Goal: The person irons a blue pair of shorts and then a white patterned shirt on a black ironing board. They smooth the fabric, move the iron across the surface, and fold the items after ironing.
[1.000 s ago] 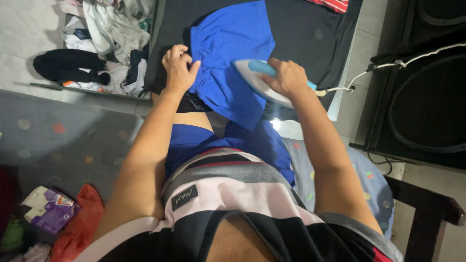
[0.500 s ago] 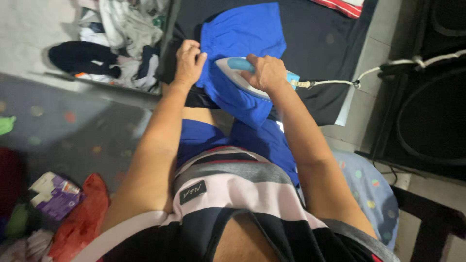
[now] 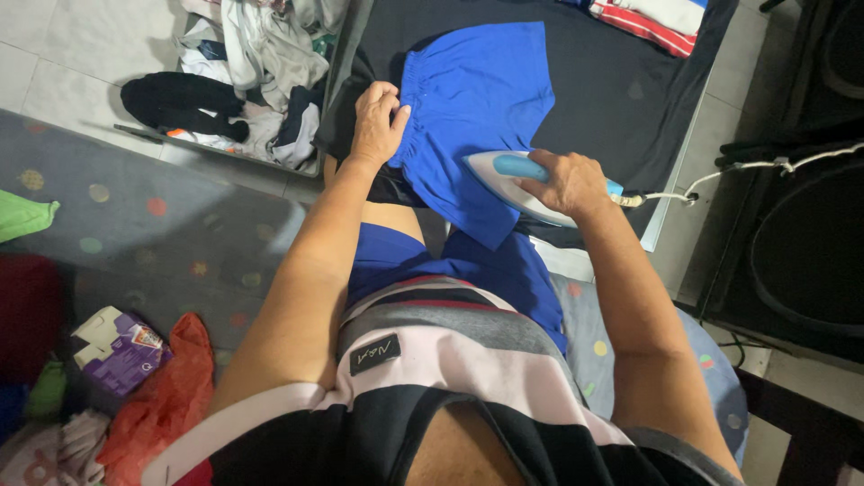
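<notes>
Blue shorts (image 3: 477, 99) lie spread on a black-covered ironing surface (image 3: 612, 117) in front of me. My left hand (image 3: 378, 121) pinches the elastic waistband at the shorts' left edge. A white iron with a light-blue handle (image 3: 504, 175) rests on the lower right part of the shorts, and my right hand (image 3: 567, 183) is closed around its handle. The iron's cord (image 3: 711, 180) runs off to the right.
A pile of mixed clothes (image 3: 252, 63) lies on the floor at upper left. A folded red-and-white striped garment (image 3: 657, 18) sits at the surface's far edge. Dark furniture (image 3: 792, 243) stands to the right. A purple-and-white carton (image 3: 121, 346) and a red bag (image 3: 157, 396) lie at lower left.
The iron and my right hand have slid right and toward the near edge of the shorts. My left hand still holds the waistband. The view has shifted slightly.
</notes>
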